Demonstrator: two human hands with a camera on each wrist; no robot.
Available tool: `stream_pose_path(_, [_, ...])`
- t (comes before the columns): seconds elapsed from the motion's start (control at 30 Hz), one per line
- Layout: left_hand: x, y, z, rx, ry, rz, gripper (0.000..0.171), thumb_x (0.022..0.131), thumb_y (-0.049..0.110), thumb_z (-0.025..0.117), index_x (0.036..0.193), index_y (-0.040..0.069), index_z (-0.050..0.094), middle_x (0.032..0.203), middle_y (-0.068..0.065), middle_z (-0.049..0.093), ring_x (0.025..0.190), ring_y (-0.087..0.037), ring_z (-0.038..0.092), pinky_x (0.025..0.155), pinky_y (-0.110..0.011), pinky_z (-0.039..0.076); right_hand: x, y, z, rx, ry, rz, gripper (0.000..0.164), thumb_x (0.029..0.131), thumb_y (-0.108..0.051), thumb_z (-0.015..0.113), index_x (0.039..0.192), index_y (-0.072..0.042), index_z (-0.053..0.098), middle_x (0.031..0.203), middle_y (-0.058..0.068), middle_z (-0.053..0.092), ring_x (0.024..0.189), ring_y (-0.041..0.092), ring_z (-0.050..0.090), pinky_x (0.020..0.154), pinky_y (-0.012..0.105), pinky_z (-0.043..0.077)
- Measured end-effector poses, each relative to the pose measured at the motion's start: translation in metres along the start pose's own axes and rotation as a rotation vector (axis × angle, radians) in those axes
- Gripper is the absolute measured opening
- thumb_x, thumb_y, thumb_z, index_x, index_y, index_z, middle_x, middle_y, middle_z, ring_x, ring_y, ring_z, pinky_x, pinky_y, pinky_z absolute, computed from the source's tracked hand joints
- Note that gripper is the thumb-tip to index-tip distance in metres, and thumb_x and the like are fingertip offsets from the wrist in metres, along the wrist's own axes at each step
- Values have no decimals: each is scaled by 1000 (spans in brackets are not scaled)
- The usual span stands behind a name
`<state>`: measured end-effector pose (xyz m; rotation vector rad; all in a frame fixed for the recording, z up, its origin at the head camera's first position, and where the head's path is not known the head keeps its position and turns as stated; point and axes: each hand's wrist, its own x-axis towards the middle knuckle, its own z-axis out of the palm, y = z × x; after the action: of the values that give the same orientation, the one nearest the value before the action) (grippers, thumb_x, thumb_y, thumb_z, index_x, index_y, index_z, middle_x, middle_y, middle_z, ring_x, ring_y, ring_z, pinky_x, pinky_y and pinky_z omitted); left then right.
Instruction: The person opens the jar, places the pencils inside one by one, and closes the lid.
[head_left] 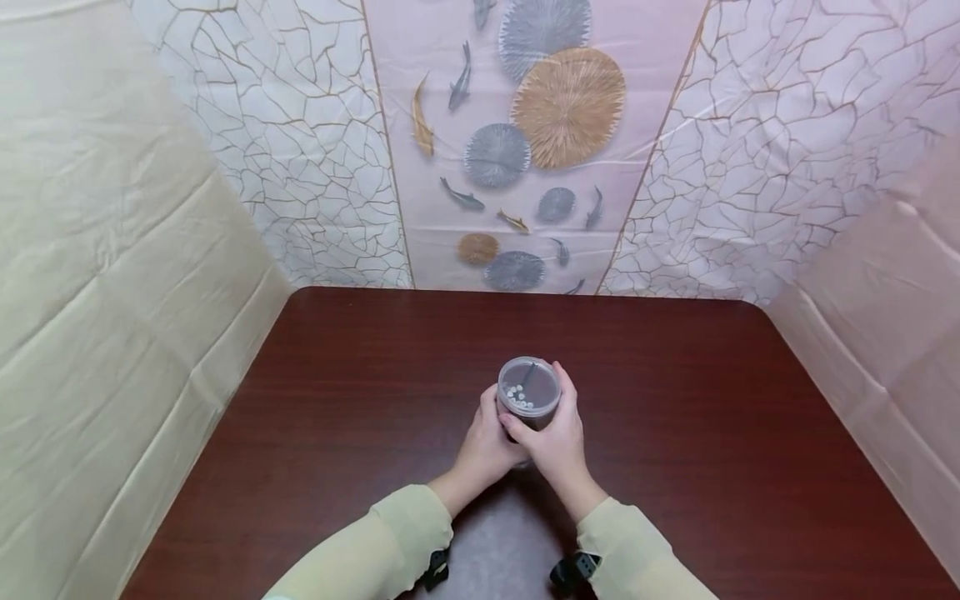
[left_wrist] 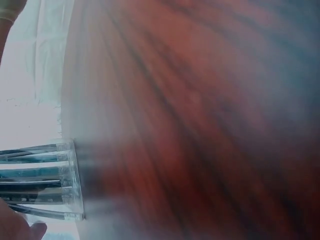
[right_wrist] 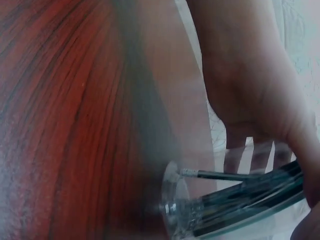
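A clear round plastic container [head_left: 529, 387] is held up over the table in the head view, between both hands. Thin dark sticks [right_wrist: 245, 200], like pen refills, stand inside it; in the head view their small white ends [head_left: 517, 396] cluster on one side under the top. My left hand [head_left: 483, 446] wraps the container's left side. On the other side my right hand [head_left: 561, 442] grips it, thumb near the rim and fingers round the far right. The container's clear base [left_wrist: 75, 180] shows close over the tabletop in the left wrist view.
The dark red-brown wooden table [head_left: 360, 375] has rounded far corners. Behind it hangs a patterned cloth [head_left: 495, 200] with fish and round leaf shapes. Plain beige cloth walls [head_left: 112, 292] rise on both sides. Black wrist straps [head_left: 573, 573] sit below the sleeves.
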<state>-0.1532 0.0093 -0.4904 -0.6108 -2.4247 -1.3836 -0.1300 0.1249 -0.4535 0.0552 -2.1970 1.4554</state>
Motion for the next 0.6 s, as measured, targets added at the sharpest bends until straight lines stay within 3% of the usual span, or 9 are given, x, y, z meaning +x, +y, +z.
stream_pose_path(0.13, [-2, -3, -4, 22, -39, 15, 89, 65, 18, 80, 135, 5, 26, 123, -21, 49, 111, -30, 51, 91, -41, 44, -4, 5, 4, -2, 15, -9, 98, 63, -20, 85, 143, -6, 30, 137, 15, 45, 120, 30, 47, 95, 47, 36])
stream_pose_path(0.37, [-3, -1, -2, 54, -28, 41, 87, 65, 13, 78, 134, 3, 27, 121, -21, 51, 108, -32, 53, 89, -42, 45, -10, 15, 3, -17, 19, 7, 97, 63, -23, 84, 141, -3, 30, 130, 20, 51, 115, 32, 50, 94, 47, 37])
stream_pose_path(0.6, [-3, -2, -6, 13, -53, -30, 85, 67, 16, 78, 134, 5, 27, 122, -20, 50, 111, -30, 52, 91, -43, 44, -13, 22, 2, -70, -35, 21, 91, 65, -25, 84, 139, -2, 35, 126, 20, 53, 112, 33, 53, 90, 49, 41])
